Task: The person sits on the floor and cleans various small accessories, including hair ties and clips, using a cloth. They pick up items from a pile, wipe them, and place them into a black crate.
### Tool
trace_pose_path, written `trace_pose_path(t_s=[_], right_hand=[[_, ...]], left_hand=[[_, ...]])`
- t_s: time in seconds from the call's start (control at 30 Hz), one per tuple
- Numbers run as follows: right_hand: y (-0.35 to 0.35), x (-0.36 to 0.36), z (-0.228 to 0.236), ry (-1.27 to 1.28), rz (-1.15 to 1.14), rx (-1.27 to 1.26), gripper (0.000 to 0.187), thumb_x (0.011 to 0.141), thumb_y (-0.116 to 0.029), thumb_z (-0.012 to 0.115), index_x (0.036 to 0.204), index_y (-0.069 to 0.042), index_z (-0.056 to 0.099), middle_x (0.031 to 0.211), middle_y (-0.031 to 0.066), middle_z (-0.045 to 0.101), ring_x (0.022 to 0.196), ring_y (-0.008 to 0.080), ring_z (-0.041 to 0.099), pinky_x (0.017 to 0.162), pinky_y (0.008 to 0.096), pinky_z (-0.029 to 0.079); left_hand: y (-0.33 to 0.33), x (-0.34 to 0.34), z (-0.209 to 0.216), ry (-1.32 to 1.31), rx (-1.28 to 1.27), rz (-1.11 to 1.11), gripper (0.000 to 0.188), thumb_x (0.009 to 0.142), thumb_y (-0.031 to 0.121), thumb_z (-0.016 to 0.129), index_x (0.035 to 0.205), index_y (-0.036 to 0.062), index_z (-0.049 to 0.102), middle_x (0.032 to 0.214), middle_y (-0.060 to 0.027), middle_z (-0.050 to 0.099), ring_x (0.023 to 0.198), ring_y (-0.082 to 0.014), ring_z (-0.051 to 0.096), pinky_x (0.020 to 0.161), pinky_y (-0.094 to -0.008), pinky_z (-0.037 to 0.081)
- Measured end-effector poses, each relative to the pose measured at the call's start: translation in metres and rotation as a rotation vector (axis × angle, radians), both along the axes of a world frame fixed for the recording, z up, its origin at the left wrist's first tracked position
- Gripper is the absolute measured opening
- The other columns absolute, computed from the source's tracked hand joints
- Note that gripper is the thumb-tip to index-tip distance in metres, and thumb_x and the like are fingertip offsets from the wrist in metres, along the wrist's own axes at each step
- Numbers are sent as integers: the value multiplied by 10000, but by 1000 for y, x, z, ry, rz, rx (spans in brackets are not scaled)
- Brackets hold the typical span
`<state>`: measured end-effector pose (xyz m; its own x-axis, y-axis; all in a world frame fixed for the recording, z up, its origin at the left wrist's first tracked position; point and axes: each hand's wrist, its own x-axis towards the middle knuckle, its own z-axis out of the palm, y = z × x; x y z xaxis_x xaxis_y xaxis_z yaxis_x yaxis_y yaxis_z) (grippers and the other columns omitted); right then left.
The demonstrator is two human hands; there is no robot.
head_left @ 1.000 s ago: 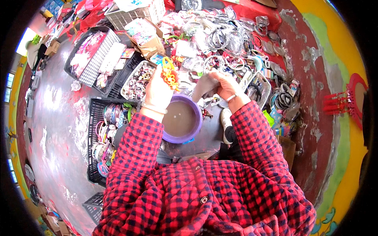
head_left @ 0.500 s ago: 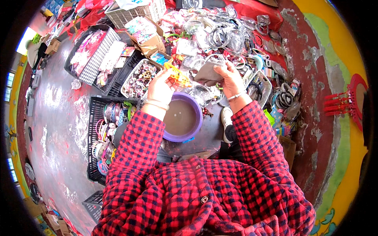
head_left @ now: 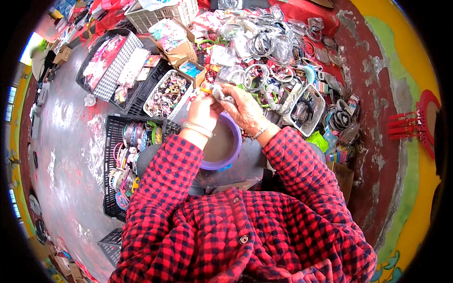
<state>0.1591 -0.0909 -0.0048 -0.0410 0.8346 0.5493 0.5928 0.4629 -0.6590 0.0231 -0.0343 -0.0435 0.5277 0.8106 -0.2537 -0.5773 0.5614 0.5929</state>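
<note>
Above a purple basin [head_left: 221, 164] of murky water, my two hands meet at chest height. My left hand [head_left: 202, 114] is closed on an orange-yellow plastic piece [head_left: 205, 90], of which only a small bit shows; its kind is hidden. My right hand [head_left: 245, 110] grips a crumpled grey cloth [head_left: 223, 95] and presses it against that piece. Both hands' fingertips nearly touch, and the cloth covers most of what lies between them.
Bagged headbands and bangles [head_left: 269, 45] lie heaped ahead. A white basket [head_left: 315, 123] of dark hairbands stands at right. Left of my hands are a white tray of hair ties [head_left: 166, 94], a small box [head_left: 192, 69] and a black crate [head_left: 109, 160] of headbands.
My right hand has moved left with the grey cloth to meet my left hand. The cloth, earlier hanging spread out, is now bunched around the orange-yellow piece.
</note>
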Motion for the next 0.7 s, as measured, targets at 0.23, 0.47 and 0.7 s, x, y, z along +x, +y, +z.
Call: trace_pose_path(t_s=[0.23,0.47,0.7], right_hand=[[-8,3,9,61,-107,-194,209,712,-52,575,915,-40,527,852,175,593,778,341,583,671,378,462],[4,24,-23,755,-319,-546,189,778,-120,554,926,-2,547,669,35,579,508,123,536,469,245,439],[-1,46,11,1287,-42,-522,98,817,-120,568,904,-76,557,783,13,597,653,116,578,566,239,478]], left_hand=[[-4,0,32,45,152,-103,189,873,50,457,1056,27,499,957,-77,579,868,-186,592,757,-319,501],[-13,4,41,198,300,-223,208,893,80,440,1085,5,469,996,-122,574,892,-209,590,795,-341,492],[0,-1,32,51,94,-111,166,870,80,488,1023,16,494,943,-110,592,864,-214,600,766,-340,505]])
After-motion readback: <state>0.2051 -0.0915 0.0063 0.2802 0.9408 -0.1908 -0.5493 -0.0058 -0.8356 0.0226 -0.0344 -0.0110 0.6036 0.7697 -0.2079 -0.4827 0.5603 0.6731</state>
